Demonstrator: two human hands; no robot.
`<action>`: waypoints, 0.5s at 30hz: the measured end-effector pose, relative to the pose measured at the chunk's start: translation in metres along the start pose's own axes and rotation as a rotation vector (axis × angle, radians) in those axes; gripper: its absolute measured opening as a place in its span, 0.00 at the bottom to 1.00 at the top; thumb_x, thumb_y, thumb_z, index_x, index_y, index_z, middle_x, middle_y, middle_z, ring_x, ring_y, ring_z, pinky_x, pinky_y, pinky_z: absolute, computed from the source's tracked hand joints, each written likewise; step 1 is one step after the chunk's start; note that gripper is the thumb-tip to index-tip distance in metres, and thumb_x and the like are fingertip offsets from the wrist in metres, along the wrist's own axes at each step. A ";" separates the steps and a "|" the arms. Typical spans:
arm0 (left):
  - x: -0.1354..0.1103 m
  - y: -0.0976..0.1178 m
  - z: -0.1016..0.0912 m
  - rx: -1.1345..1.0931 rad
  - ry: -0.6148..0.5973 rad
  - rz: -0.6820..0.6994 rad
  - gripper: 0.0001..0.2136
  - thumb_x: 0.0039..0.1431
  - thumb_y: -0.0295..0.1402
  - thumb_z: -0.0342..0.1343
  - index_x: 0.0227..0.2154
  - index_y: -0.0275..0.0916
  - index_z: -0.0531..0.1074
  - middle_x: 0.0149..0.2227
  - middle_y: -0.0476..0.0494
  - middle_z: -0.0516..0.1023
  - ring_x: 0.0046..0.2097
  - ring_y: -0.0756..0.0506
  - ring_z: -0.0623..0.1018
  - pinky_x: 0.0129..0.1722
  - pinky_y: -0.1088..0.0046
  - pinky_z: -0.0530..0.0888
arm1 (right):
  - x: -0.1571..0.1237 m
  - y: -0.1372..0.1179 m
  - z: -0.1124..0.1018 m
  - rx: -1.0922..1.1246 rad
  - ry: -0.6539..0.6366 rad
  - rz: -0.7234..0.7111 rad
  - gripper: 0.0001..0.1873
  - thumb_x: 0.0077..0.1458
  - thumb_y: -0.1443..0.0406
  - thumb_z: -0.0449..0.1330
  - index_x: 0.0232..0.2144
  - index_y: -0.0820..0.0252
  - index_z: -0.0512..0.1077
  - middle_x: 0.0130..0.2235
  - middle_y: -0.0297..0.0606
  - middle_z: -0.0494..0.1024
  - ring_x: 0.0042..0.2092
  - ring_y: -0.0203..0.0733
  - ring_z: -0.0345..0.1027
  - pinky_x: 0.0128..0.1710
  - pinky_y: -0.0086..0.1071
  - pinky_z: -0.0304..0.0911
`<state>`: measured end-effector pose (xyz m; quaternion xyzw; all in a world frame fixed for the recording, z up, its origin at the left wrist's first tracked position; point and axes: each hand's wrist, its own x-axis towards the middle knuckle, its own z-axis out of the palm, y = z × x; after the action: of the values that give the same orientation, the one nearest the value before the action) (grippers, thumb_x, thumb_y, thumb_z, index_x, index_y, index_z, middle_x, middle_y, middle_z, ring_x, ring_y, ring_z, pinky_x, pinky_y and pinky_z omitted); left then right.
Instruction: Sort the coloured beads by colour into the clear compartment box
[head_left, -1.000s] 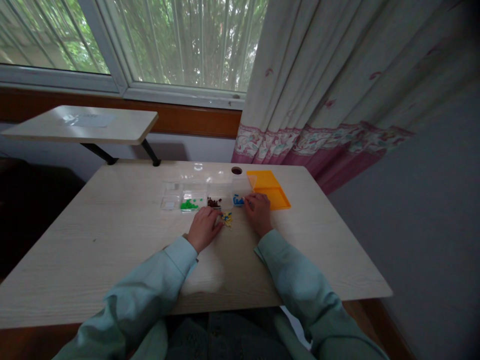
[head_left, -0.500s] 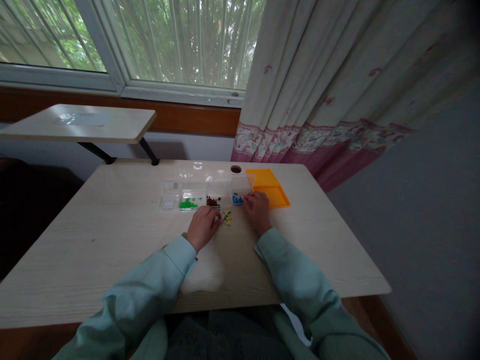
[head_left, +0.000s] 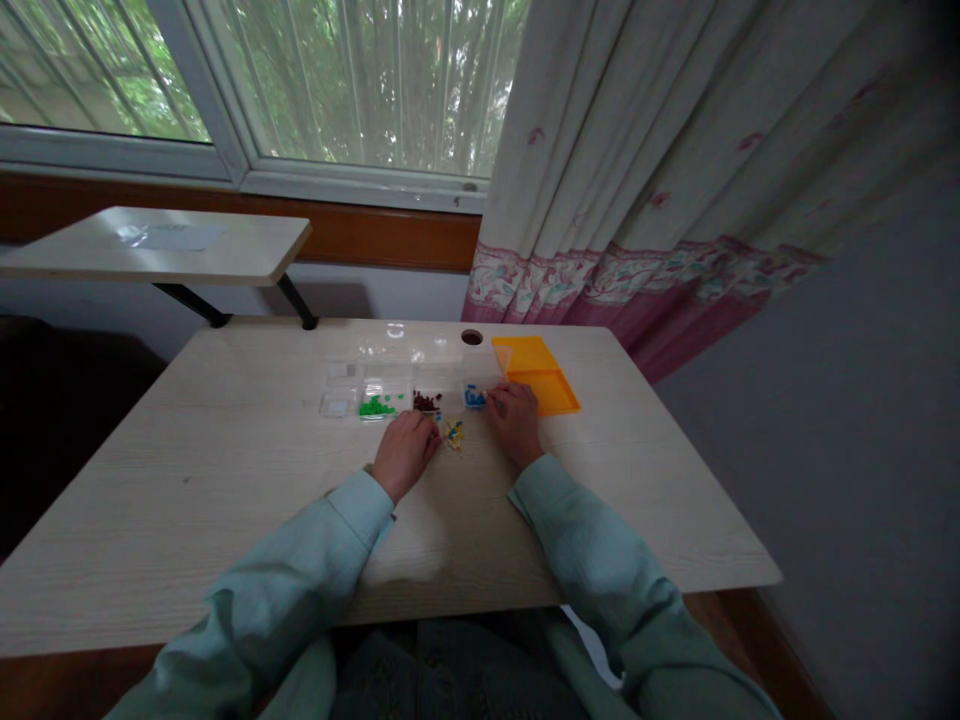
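My left hand (head_left: pixel 407 455) rests on the table, its fingers curled together just left of a small pile of mixed yellow and blue pieces (head_left: pixel 454 436). Whatever its fingertips hold, if anything, is hidden. My right hand (head_left: pixel 515 424) is closed in a pinch at the right edge of a clear compartment with small blue pieces (head_left: pixel 474 397); anything between those fingertips is too small to name. In the clear plastic box (head_left: pixel 386 372), dark brown pieces (head_left: pixel 426 402) lie beyond my left fingers. Green pieces (head_left: pixel 376 406) fill part of the compartment further left.
An orange tray (head_left: pixel 555 392) lies right behind my right hand. A round hole (head_left: pixel 472 338) is near the back edge of the table (head_left: pixel 247 450). The raised shelf (head_left: pixel 247 250) stands at the back left, and a curtain (head_left: pixel 615 200) hangs behind the table.
The fingers of my left hand have shifted slightly beside the mixed pile. My right hand stays in the same place.
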<state>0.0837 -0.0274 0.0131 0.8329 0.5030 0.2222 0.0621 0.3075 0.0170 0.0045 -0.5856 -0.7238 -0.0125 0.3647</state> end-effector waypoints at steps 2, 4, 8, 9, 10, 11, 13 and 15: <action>0.000 -0.001 -0.001 0.020 0.005 0.000 0.05 0.59 0.34 0.53 0.32 0.38 0.69 0.35 0.41 0.69 0.41 0.42 0.69 0.40 0.64 0.67 | 0.000 0.000 0.000 0.004 -0.001 0.002 0.11 0.58 0.60 0.56 0.33 0.58 0.77 0.37 0.40 0.74 0.43 0.45 0.63 0.45 0.39 0.57; 0.000 -0.001 -0.001 0.030 0.010 -0.002 0.05 0.59 0.34 0.53 0.31 0.38 0.68 0.34 0.41 0.69 0.40 0.41 0.69 0.40 0.64 0.67 | 0.000 0.000 0.000 0.011 0.001 0.004 0.12 0.58 0.60 0.55 0.33 0.57 0.77 0.37 0.40 0.74 0.43 0.45 0.63 0.45 0.40 0.57; 0.001 -0.002 -0.002 0.036 0.009 -0.004 0.07 0.59 0.36 0.53 0.30 0.38 0.68 0.33 0.41 0.69 0.39 0.42 0.69 0.40 0.64 0.67 | -0.001 0.000 0.001 0.018 0.000 0.011 0.12 0.58 0.60 0.55 0.33 0.57 0.77 0.37 0.40 0.74 0.43 0.45 0.63 0.45 0.40 0.57; 0.001 -0.002 -0.002 0.033 0.011 -0.005 0.07 0.60 0.36 0.52 0.29 0.38 0.68 0.33 0.41 0.69 0.39 0.42 0.69 0.39 0.65 0.67 | -0.001 0.000 0.001 0.018 -0.003 0.013 0.12 0.58 0.60 0.55 0.33 0.58 0.77 0.36 0.40 0.74 0.43 0.45 0.63 0.45 0.39 0.57; 0.001 -0.003 -0.002 0.026 0.017 -0.007 0.07 0.60 0.36 0.52 0.29 0.38 0.68 0.33 0.41 0.69 0.39 0.42 0.69 0.39 0.65 0.67 | -0.001 0.000 0.001 0.016 -0.004 0.014 0.12 0.58 0.60 0.55 0.33 0.58 0.77 0.36 0.40 0.74 0.43 0.45 0.63 0.45 0.39 0.57; 0.001 -0.003 -0.002 0.012 0.027 -0.011 0.08 0.60 0.36 0.52 0.30 0.38 0.68 0.33 0.41 0.69 0.39 0.42 0.69 0.39 0.65 0.67 | -0.001 0.000 0.001 0.015 -0.005 0.015 0.12 0.58 0.60 0.55 0.33 0.58 0.77 0.36 0.40 0.74 0.43 0.45 0.63 0.45 0.39 0.57; 0.002 -0.005 -0.003 -0.046 0.064 -0.028 0.08 0.61 0.37 0.51 0.30 0.38 0.69 0.32 0.42 0.70 0.38 0.43 0.70 0.38 0.67 0.67 | 0.000 0.000 0.000 0.010 -0.008 0.011 0.11 0.58 0.60 0.55 0.33 0.58 0.76 0.37 0.40 0.74 0.43 0.45 0.63 0.45 0.39 0.57; 0.002 -0.007 -0.002 -0.141 0.114 -0.063 0.09 0.61 0.37 0.50 0.30 0.38 0.70 0.30 0.44 0.71 0.37 0.44 0.70 0.37 0.68 0.67 | 0.000 0.000 -0.001 0.006 -0.017 0.009 0.12 0.58 0.60 0.55 0.34 0.58 0.76 0.37 0.40 0.74 0.43 0.45 0.63 0.46 0.40 0.57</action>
<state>0.0779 -0.0224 0.0134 0.7962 0.5150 0.3019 0.0987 0.3078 0.0165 0.0055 -0.5877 -0.7243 -0.0037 0.3606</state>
